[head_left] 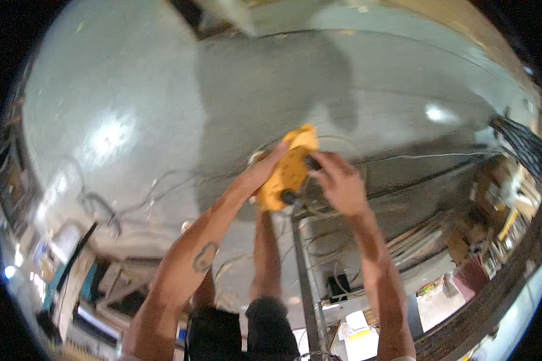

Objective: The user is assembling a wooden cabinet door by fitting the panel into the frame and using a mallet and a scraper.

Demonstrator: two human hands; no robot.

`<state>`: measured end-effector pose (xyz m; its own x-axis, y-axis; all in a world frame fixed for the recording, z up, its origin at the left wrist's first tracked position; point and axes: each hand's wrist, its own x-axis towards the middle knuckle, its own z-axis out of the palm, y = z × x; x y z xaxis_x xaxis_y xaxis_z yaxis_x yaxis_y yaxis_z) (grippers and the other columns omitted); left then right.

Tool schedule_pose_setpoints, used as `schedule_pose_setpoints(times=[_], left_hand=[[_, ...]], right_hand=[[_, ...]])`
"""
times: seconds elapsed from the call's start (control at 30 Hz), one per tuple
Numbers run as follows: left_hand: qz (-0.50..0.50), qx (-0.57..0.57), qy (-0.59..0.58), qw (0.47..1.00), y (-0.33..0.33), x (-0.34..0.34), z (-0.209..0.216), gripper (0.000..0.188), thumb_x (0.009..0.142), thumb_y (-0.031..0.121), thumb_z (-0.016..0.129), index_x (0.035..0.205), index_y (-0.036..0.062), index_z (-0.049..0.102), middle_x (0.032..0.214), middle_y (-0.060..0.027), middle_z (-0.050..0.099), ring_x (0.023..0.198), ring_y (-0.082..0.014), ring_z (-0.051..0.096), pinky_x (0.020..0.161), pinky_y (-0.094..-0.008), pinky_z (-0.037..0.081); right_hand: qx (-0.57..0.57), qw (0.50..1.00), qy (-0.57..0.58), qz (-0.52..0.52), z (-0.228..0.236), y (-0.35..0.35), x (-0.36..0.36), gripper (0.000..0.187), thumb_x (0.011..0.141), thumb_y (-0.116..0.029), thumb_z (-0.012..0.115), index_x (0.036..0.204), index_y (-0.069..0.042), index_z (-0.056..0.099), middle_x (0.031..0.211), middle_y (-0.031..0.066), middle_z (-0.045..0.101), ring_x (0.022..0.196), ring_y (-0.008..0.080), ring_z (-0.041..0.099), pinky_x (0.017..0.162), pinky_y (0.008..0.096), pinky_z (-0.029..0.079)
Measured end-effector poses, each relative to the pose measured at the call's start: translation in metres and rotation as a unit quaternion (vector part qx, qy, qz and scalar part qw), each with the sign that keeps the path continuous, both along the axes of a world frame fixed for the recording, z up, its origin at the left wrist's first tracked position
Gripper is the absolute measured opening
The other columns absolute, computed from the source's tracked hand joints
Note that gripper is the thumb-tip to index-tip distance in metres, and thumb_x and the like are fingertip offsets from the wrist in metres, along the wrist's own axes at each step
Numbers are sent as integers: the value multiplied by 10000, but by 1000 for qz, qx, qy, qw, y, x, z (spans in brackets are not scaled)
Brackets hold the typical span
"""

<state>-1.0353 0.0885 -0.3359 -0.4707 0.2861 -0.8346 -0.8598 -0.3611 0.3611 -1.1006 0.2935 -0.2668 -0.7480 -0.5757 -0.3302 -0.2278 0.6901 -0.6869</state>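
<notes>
A yellow plate-like part with small dark holes is tilted in front of me at the middle of the head view. My left hand grips its left edge. At its right edge, my right hand has its fingers closed around a small black knob-like piece, partly hidden by the fingertips. A second round black knob sits at the yellow part's lower end. Just below it is the upper end of a dark metal bar; whether they touch I cannot tell.
Loose cables trail over the grey concrete floor. Long thin strips lie at the right, near a shelf edge with boxes. A dark bundle stands at the far right. Stacked items crowd the lower left.
</notes>
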Motion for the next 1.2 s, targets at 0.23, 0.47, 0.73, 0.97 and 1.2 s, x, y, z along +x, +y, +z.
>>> schedule_pose_setpoints(times=[0.23,0.47,0.73,0.97,1.2], left_hand=[[45,-18,9,999,-18,8,0,612,977,560,490,1291,42,583,1163,-76,649,1051,-195,611,889,-354,504],[28,-36,-22,999,-5,7,36,707,955,591,509,1344,2,545,1288,-122,591,1135,-225,567,947,-350,465],[43,-44,-26,998,-52,44,51,756,940,612,518,1405,17,482,1327,-131,555,1172,-245,547,970,-360,458],[135,22,-17,990,-96,92,14,708,957,591,505,1399,37,489,1319,-117,568,1172,-238,554,995,-374,455],[112,170,-36,978,-68,114,26,664,940,574,551,1351,56,491,1177,-101,650,996,-196,662,829,-420,581]], right_hand=[[-15,997,63,43,-20,-13,17,512,890,-199,649,1358,-62,493,1198,193,569,1032,349,613,899,434,506],[-3,994,105,32,32,-5,36,543,881,-169,662,1365,-16,467,1194,180,528,1061,358,582,906,412,495],[6,995,56,78,41,-49,57,557,906,-176,630,1390,4,420,1211,156,503,1131,304,560,943,400,495],[-33,992,56,108,21,-93,77,465,919,-165,596,1342,-5,491,1275,173,517,1192,328,532,1008,406,473],[111,989,-69,66,70,-86,63,352,975,-205,547,1276,-23,558,1326,173,538,1243,351,509,1026,491,420]])
